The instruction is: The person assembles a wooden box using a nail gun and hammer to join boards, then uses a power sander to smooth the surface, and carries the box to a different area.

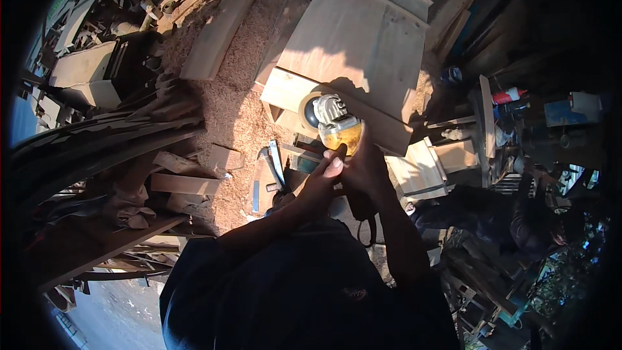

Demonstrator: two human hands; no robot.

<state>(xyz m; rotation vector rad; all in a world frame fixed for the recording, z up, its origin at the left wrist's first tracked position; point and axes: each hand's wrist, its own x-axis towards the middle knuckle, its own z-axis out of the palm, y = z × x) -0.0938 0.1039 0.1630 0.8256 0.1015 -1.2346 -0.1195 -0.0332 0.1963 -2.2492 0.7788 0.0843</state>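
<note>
Both my hands are closed on a yellow-and-silver power tool (343, 131) with a round, dark-centred disc at its front. My left hand (324, 181) grips it from the lower left, thumb uppermost, and my right hand (364, 168) wraps round its body from the right. The disc is over the near edge of a pale wooden board assembly (354, 39); whether it touches the wood I cannot tell. The fingers under the tool are partly hidden.
Planks (220, 26) lie on shaving-strewn ground (214, 110). A hand saw (274, 168) lies below the work. Stacked timber (97, 123) fills the left. To the right stand smaller boards (418, 172), a red-and-white bottle (507, 96) and a dark heap I cannot make out.
</note>
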